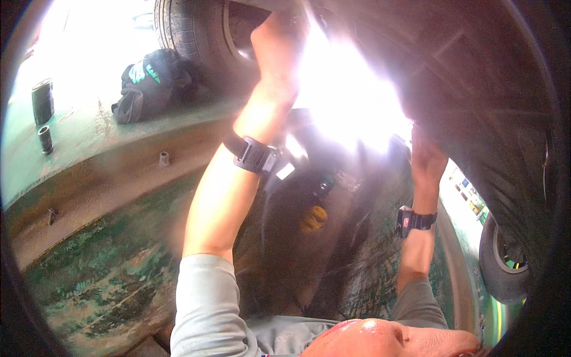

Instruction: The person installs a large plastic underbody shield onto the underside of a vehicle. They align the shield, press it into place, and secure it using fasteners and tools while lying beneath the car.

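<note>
My left hand (276,50) is raised to the upper middle, close to a tyre (187,35). It looks curled into a fist, though its fingertips and anything in them are lost in shadow and glare. Farther right, my right hand (427,153) reaches up against a large dark vehicle underside (476,89). Glare and shadow hide its fingers. Both wrists wear black straps with small devices, the left strap (254,156) and the right strap (419,221). A blinding white light (354,89) fills the space between my hands.
On the green surface at left stand a large black socket (43,102) and a smaller one (45,140). A black fabric item with teal lettering (146,83) lies by the tyre. Below are a small metal cylinder (164,158) and a yellow round thing (313,218). Another tyre (499,262) is at right.
</note>
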The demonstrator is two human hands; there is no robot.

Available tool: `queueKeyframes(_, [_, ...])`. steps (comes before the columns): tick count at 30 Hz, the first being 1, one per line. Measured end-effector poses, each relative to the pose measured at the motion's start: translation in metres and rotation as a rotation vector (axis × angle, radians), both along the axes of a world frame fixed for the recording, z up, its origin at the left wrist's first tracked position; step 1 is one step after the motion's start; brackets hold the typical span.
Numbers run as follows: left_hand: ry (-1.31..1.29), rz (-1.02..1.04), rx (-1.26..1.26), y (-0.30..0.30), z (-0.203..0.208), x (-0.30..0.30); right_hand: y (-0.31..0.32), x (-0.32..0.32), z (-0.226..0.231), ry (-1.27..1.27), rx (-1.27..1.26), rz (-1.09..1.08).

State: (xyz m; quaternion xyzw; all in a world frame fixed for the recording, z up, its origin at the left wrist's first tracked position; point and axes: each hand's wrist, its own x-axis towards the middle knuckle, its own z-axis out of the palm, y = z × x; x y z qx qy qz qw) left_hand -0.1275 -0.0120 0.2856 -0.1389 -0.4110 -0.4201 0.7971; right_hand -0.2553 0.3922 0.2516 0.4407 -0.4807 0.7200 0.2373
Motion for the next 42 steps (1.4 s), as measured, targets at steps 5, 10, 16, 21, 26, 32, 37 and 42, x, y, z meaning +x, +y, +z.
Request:
queueKeyframes(5, [-0.206,0.151,-0.021,-0.011,-0.002,0.008,-0.004,0.006,0.003,-0.087,0.042,0.029])
queueKeyframes(10, [-0.155,0.073,0.000,-0.001,-0.004,0.010,-0.018,0.027,-0.010,-0.223,-0.027,0.078])
queueKeyframes(16, [-0.252,-0.065,-0.021,0.003,-0.003,0.022,-0.004,0.007,0.000,-0.117,0.008,0.018])
queueKeyframes(21, [-0.310,-0.211,0.091,0.013,-0.031,0.064,-0.032,0.034,-0.005,0.008,0.361,-0.456])
queueKeyframes(26, [-0.113,-0.501,-0.174,0.035,-0.043,0.115,-0.033,0.016,-0.011,-0.344,-0.094,0.061])
queueKeyframes(32, [0.010,-0.397,-0.360,0.068,-0.036,0.127,-0.009,0.014,-0.004,-0.024,0.200,-0.247])
queueKeyframes(37, [-0.002,-0.454,-0.491,0.088,-0.049,0.125,-0.019,0.030,-0.010,0.013,0.521,-0.484])
queueKeyframes(42, [-0.131,-0.535,-0.522,0.110,-0.043,0.134,-0.027,0.070,-0.016,-0.323,-0.147,-0.094])
